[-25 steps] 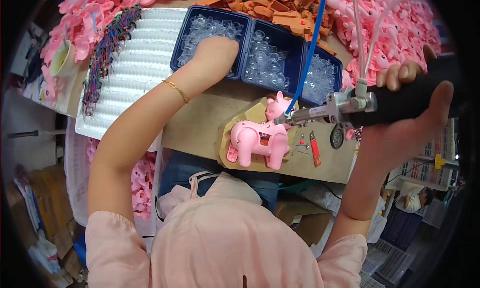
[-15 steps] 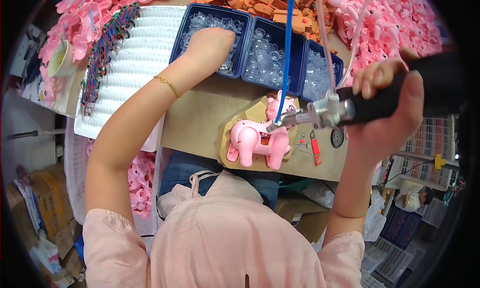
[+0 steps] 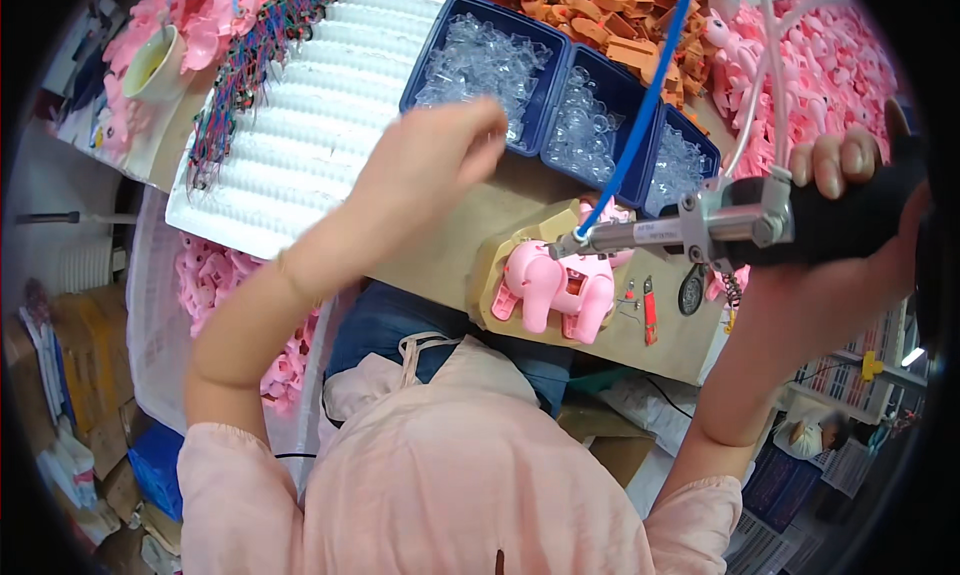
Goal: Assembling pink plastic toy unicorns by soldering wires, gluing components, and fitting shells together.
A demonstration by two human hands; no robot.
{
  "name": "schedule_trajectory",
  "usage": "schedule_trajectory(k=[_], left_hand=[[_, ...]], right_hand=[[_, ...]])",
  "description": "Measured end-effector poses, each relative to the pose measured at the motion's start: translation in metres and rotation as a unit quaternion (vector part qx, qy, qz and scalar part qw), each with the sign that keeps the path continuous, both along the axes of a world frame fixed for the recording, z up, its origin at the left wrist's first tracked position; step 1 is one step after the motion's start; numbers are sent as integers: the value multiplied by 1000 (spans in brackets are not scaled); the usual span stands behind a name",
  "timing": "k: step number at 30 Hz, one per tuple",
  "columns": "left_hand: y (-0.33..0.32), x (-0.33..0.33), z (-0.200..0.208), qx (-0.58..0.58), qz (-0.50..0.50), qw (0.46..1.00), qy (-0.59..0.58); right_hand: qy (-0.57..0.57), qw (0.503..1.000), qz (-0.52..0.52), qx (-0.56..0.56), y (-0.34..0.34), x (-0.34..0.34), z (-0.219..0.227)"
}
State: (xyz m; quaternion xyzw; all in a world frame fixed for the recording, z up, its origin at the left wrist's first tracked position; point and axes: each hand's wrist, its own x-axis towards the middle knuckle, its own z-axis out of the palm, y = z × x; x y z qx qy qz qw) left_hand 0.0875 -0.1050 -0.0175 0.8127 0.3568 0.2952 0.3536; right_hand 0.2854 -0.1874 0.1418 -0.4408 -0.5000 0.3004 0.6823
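My right hand (image 3: 840,185) is wrapped round the black body of a power screwdriver (image 3: 690,230) with a metal nose, a blue hose and clear tubes. Its tip is over or against a pink toy animal (image 3: 560,282), which lies on its side in a tan holder (image 3: 487,290) with its legs toward me. Just in front of the left blue bin (image 3: 545,125) of clear plastic parts (image 3: 480,67), my left hand (image 3: 430,160) has its fingers drawn together. It is slightly blurred, and whatever they may hold cannot be made out.
Two more blue bins (image 3: 643,180) hold clear parts. A white ribbed tray (image 3: 330,95) with bundled wires (image 3: 240,95) is at the left. Orange parts (image 3: 625,25) and pink toys (image 3: 820,65) are heaped behind. Red-handled cutters (image 3: 650,310) lie right of the holder.
My left hand has come out of the left bin and moved toward me. The screwdriver has shifted right in view, its tip now further left along the toy's body. The whole view has shifted.
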Motion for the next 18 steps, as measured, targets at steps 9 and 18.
schedule_trajectory(k=[9, 18], left_hand=[[-130, -18, -42, 160, -163, 971, -77], [-146, -12, -45, 233, -147, 961, 3]], right_hand=[[5, 999, 30, -18, -2, -28, -23], [50, 993, 109, 21, -2, -3, 11]])
